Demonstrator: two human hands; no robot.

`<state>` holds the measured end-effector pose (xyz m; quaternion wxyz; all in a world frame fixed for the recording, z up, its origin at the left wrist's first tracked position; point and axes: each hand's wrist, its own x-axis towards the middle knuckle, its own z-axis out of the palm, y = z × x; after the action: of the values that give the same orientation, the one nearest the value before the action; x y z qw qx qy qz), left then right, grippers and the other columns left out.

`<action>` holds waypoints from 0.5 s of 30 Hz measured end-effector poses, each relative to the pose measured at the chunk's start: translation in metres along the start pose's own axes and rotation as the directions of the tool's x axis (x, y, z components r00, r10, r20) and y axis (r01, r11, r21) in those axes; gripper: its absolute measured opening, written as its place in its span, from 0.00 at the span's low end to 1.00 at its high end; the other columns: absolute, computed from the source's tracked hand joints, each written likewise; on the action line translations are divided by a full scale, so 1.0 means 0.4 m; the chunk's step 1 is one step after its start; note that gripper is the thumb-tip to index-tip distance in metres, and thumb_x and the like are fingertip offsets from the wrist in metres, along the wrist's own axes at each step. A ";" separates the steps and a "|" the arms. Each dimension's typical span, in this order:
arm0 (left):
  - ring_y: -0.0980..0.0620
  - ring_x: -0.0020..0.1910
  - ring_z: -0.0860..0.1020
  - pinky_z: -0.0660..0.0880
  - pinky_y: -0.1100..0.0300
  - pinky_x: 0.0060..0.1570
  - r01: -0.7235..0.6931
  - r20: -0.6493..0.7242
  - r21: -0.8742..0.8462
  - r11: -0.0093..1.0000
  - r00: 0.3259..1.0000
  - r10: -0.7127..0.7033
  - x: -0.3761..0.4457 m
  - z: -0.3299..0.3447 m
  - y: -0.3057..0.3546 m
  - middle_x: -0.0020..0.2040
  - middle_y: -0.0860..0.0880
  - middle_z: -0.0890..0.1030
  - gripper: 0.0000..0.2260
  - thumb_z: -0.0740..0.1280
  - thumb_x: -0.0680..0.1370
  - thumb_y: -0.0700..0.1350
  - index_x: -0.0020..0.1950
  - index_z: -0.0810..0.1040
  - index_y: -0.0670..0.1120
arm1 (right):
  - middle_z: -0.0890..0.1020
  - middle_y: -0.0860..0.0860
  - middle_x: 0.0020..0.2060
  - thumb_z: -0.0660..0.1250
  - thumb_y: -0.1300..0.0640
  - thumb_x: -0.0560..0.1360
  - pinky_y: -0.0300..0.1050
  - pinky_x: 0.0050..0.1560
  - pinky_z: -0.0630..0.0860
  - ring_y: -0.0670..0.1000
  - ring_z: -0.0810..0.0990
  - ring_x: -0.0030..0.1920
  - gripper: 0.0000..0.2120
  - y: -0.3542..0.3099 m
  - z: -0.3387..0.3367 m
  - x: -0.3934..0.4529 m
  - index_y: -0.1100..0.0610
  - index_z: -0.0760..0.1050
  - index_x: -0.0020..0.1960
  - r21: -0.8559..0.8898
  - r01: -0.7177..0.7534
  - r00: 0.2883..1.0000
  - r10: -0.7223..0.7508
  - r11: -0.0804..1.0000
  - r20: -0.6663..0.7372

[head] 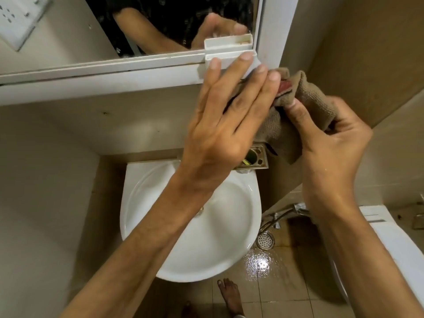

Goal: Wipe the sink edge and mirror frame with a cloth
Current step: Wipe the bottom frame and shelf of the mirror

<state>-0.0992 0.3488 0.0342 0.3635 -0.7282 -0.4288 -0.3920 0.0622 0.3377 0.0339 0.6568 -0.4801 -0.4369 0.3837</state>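
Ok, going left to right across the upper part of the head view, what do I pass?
Wall socket plate → mirror → small white holder on the mirror frame → left hand → brown cloth → right hand.

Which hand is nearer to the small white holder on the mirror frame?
Left. The left hand lays its fingertips on the small white holder; the right hand grips the cloth lower right of it.

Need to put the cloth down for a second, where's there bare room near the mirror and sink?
The sink basin is bare right of the left hand's forearm. The mirror frame's bottom ledge is bare left of the small white tray. It is crowded at the frame's lower right corner: both hands, the cloth in the right hand, and the brass holder below.
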 end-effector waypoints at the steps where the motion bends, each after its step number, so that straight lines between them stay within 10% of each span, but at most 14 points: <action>1: 0.42 0.63 0.84 0.74 0.42 0.70 0.025 -0.009 0.001 1.000 1.000 -0.025 -0.012 -0.011 -0.005 0.63 0.47 0.87 0.11 0.72 0.84 0.39 0.66 0.85 0.42 | 0.84 0.53 0.44 0.77 0.60 0.78 0.46 0.51 0.85 0.47 0.83 0.46 0.05 -0.001 -0.003 -0.006 0.58 0.83 0.52 -0.014 -0.003 1.000 0.003 1.000 0.016; 5: 0.46 0.48 0.85 0.83 0.53 0.47 0.187 -0.016 -0.155 0.970 0.981 -0.192 -0.012 -0.056 0.017 0.61 0.50 0.87 0.10 0.73 0.83 0.41 0.64 0.86 0.43 | 0.82 0.54 0.45 0.77 0.60 0.78 0.53 0.54 0.84 0.50 0.81 0.47 0.05 -0.016 -0.010 -0.024 0.56 0.83 0.51 -0.005 -0.017 0.997 0.018 1.000 0.071; 15: 0.37 0.42 0.83 0.83 0.50 0.40 0.214 -0.063 -0.256 0.943 0.970 -0.237 0.111 -0.025 0.022 0.48 0.37 0.87 0.05 0.73 0.82 0.35 0.54 0.88 0.34 | 0.83 0.52 0.44 0.76 0.62 0.78 0.45 0.50 0.83 0.47 0.82 0.46 0.06 -0.079 0.040 0.053 0.60 0.81 0.52 0.048 0.091 0.995 -0.093 0.995 0.028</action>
<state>-0.0795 0.3519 0.0762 0.2420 -0.6950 -0.4396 -0.5148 0.0566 0.3544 0.0713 0.6782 -0.4381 -0.4592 0.3705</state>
